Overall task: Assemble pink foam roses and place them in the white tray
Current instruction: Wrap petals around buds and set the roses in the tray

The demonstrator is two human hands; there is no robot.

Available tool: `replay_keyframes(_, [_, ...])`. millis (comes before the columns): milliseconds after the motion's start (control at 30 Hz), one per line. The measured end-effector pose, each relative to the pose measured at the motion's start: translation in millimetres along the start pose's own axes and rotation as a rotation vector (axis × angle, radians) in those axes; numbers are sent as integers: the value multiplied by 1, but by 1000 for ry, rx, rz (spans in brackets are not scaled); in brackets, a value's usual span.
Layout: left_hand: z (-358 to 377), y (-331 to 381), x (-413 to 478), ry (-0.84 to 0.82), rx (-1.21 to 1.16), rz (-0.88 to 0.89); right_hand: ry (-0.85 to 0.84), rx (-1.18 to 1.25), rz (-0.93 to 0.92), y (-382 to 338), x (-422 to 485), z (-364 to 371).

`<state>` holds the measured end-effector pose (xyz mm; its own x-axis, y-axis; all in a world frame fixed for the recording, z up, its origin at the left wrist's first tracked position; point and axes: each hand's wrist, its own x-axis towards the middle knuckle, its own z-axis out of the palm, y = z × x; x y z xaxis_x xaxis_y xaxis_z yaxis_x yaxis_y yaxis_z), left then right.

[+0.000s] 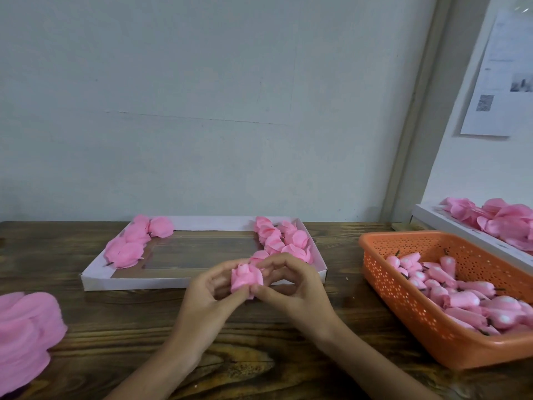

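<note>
A half-built pink foam rose (246, 280) sits between both hands above the desk's middle, just in front of the white tray's near rim. The left hand (209, 295) curls its fingers around the rose's left side, and the right hand (291, 287) pinches its base and right petals. The step in hand looks like wrapping or seating petals around the bud. Next, the petals likely need pressing snug, then the rose goes over the rim into the white tray (129, 281), where finished roses (284, 241) line the right side and more (129, 246) lie at the left. An orange basket (403, 310) of buds (450, 290) stands at the desk's right edge, and loose petals (26, 327) are piled at the left edge. The desk (115, 327) is dark grained wood against a pale wall (202, 96). A second tray of petals (501, 220) and a printed sheet (501, 73) are at the far right.
</note>
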<state>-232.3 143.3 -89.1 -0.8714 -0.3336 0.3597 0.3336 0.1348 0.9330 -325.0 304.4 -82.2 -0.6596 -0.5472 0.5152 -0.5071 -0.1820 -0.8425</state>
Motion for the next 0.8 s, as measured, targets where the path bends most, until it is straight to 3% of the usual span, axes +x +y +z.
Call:
replay_keyframes(300, [0, 4, 0, 31, 18, 9, -51, -97, -29, -1, -3, 2])
replay_keyframes(800, [6, 10, -2, 23, -11, -1, 33, 61, -24, -3, -7, 13])
